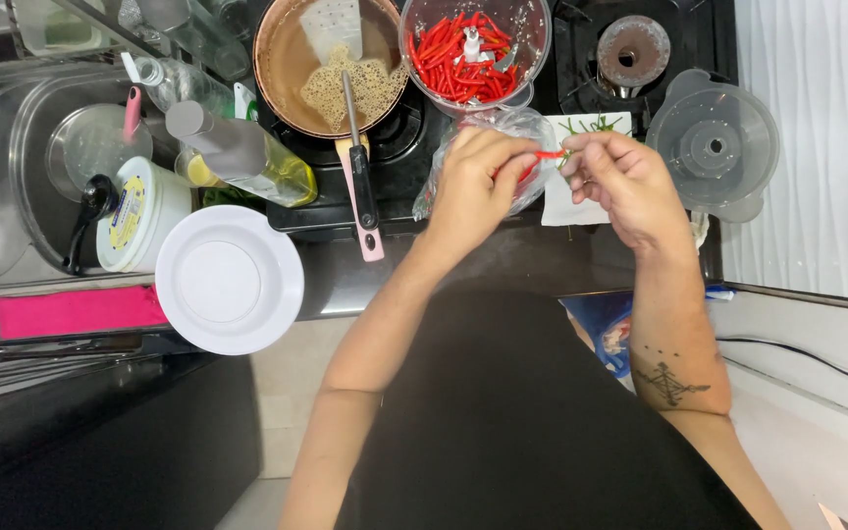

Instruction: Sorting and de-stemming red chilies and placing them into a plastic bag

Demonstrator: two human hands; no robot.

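Left hand (pixel 478 186): fingers curled in, pinching one end of a red chili (pixel 545 155), knuckles up. It sits right over a clear plastic bag.
Right hand (pixel 620 177): also curled, fingertips pinched at the green stem end of the same chili, just beside the left hand. So both hands have hold of that one chili between them.
Chili: held in the air over the counter edge, above the bag and the white paper, lying roughly level between the two hands.
Bag (pixel 522 126): clear plastic, crumpled, mostly hidden under the left hand, can't really tell how much is inside.
White paper (pixel 566 201): flat on the dark counter under the right hand, with a few green stems (pixel 596 125) on its far end.
Chopper bowl (pixel 473 49): clear, just behind the bag, loaded with red chilies around a white blade hub.
Lid (pixel 716 145): clear plastic, round, on the counter just right of the right hand.
Pan (pixel 318 64): copper-coloured, on the stove left of the bowl, some pale grainy stuff and a spatula in it, pink handle pointing toward the person.
Plate (pixel 230 280): white, on the counter edge well left of the hands.
Bottle (pixel 247 157): oil bottle lying between pan and sink.
Sink (pixel 22 147): far left, holding a white tub and a glass lid.
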